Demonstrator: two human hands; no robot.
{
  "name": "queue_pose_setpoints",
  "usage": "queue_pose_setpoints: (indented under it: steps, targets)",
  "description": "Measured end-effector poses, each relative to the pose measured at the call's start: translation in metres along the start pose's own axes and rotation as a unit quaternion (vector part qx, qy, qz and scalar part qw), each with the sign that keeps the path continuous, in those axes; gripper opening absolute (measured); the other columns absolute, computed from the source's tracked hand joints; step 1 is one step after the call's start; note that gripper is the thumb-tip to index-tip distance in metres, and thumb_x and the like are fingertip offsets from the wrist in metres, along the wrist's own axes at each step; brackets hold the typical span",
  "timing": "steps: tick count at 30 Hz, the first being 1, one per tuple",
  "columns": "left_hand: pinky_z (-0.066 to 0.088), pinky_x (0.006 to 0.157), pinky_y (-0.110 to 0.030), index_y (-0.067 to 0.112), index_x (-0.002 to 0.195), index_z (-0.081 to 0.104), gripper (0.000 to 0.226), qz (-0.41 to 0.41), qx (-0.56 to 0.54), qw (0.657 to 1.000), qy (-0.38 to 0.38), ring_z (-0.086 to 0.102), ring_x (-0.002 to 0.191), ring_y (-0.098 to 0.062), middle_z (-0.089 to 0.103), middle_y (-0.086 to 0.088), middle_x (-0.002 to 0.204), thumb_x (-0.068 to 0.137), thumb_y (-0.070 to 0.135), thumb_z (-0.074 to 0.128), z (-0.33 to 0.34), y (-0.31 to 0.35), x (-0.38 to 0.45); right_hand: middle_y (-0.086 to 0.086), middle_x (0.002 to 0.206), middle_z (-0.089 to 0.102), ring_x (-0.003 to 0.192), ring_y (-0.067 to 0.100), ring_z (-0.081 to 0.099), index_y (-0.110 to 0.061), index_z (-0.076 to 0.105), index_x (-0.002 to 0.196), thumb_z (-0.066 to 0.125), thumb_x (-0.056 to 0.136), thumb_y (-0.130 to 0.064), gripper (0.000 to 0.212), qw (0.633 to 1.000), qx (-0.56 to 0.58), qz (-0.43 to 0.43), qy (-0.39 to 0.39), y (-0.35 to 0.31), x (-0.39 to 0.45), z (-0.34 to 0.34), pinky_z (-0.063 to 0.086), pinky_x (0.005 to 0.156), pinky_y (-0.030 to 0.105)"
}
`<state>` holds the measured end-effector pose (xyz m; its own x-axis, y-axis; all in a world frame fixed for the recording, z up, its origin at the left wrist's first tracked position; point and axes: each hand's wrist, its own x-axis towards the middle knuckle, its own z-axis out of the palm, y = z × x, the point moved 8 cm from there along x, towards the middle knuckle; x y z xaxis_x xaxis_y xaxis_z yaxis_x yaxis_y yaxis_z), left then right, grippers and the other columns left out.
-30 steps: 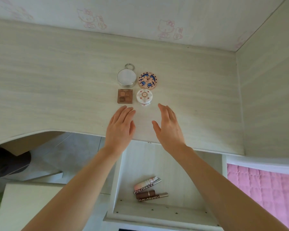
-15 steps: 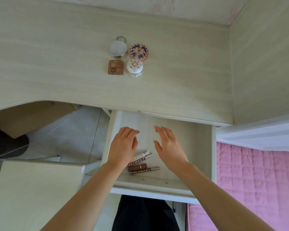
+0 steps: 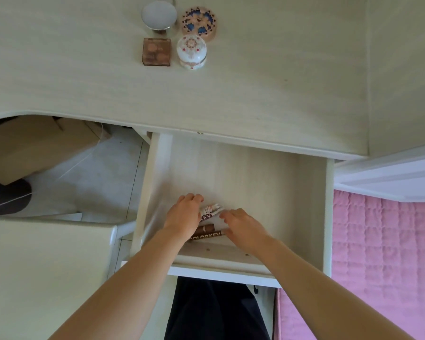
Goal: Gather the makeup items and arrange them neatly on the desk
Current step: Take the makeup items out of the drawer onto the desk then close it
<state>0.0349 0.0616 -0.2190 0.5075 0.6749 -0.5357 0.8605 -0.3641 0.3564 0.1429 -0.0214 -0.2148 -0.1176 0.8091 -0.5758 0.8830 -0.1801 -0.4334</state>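
Presently, four makeup items stand grouped on the desk (image 3: 255,94), well beyond both sets of fingers: a round mirror (image 3: 159,14), a patterned round compact (image 3: 198,22), a square brown palette (image 3: 156,51) and a white domed jar (image 3: 191,52). They form a tight two-by-two block, each just beside its neighbours. That portion of the task appears done.

Outstanding, in my judgement: the tube-shaped items in the open drawer (image 3: 268,173) below the desk edge. Three are visible between the hands: a pale printed tube (image 3: 210,211), a short brown tube (image 3: 206,228) and a longer brown tube (image 3: 205,236) lettered along its side. All lie flat near the drawer's front wall, roughly parallel. Each long axis runs from near-left to far-right across the drawer floor, at a slant. Which end is the cap cannot be told, as the left ends lie under the left hand.

The left hand (image 3: 183,217) lies over the left ends of the tubes, fingers curled downward, their tips just beyond the pale tube. Whether it has closed on anything cannot be told. The right hand (image 3: 245,228) sits at the right ends, fingers bent, fingertips (image 3: 225,215) just beside the pale tube; a grasp is not confirmed.

The step in hand appears to be collecting the tubes for transfer to the desk; their placement beside the block remains.
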Motion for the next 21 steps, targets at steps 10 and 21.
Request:
queue_pose_setpoints:
  steps: [10, 21]
  targets:
    - [0.048, 0.084, -0.038, 0.016, 0.112, 0.054, 0.021, -0.005, -0.009, 1.0, -0.011, 0.048, 0.109, -0.02, 0.055, -0.001, 0.114, 0.091, 0.017, 0.056, 0.015, -0.005, 0.01, 0.011, 0.126, 0.053, 0.119, 0.028, 0.043, -0.008, 0.047, 0.122, 0.062, 0.086, -0.017, 0.04, 0.996, -0.086, -0.01, -0.014, -0.001, 0.016, 0.027, 0.042, 0.091, 0.038]
    - [0.047, 0.085, -0.039, 0.01, 0.112, 0.057, 0.02, -0.033, -0.059, 0.998, 0.001, 0.051, 0.105, -0.025, 0.056, -0.008, 0.107, 0.093, 0.014, 0.054, 0.013, -0.018, 0.007, 0.011, 0.119, 0.047, 0.11, 0.029, 0.045, -0.016, 0.049, 0.125, 0.047, 0.086, 0.002, 0.042, 0.997, -0.064, -0.025, -0.02, 0.002, 0.007, 0.034, 0.043, 0.088, 0.037]
